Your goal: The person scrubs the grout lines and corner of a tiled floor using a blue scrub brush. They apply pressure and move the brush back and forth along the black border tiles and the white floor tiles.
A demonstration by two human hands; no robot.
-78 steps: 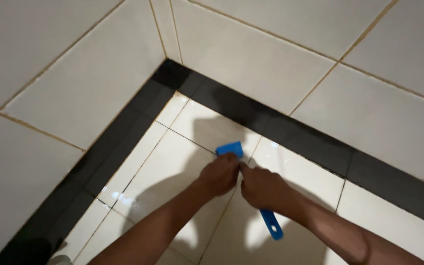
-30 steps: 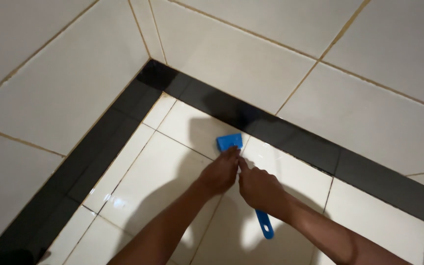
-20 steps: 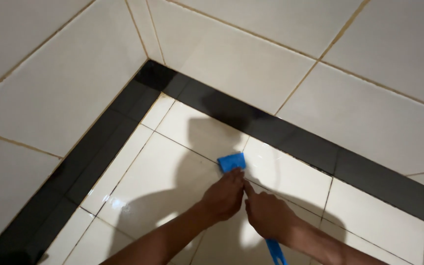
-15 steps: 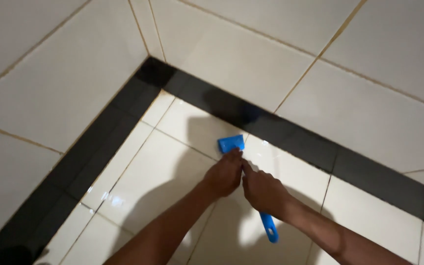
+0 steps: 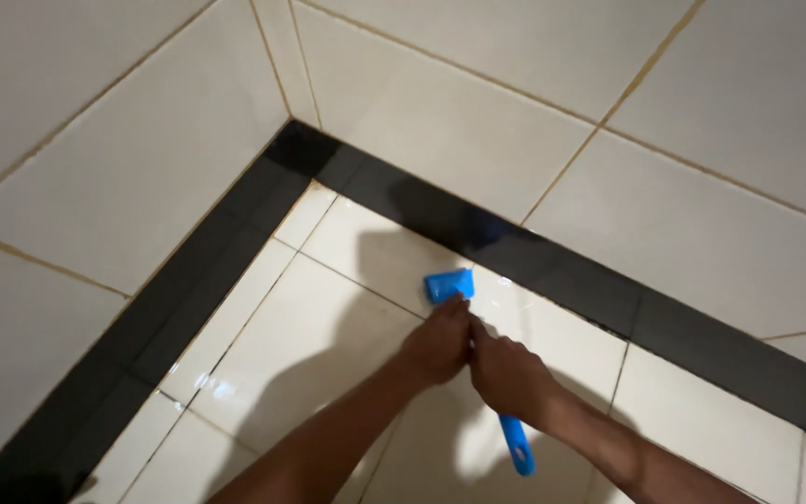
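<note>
Head view. Both hands worked a blue scraper (image 5: 450, 283) on a white tiled floor (image 5: 328, 336) near the corner of a room. The left hand (image 5: 436, 341) was closed over the middle of the tool, its fingers curled down just behind the wide blue head. The right hand (image 5: 508, 375) was wrapped around the handle directly behind the left, the two hands touching. Only the two ends of the scraper showed: the broad head ahead of the left fingers, and the narrow handle end (image 5: 516, 446) sticking out below the right wrist. The head lay on the floor where two grout lines (image 5: 366, 291) met, close to the black skirting band (image 5: 552, 266) at the foot of the far wall but apart from it. Whether the blade edge pressed into the joint could not be told.

A second black band (image 5: 188, 289) ran along the foot of the left wall (image 5: 123, 177), and the two bands met in the corner (image 5: 296, 145). The far wall (image 5: 534, 112) carried large pale tiles with tan joints. Shadows of the arms and hands fell on the glossy floor tiles beneath both forearms and up onto the band.
</note>
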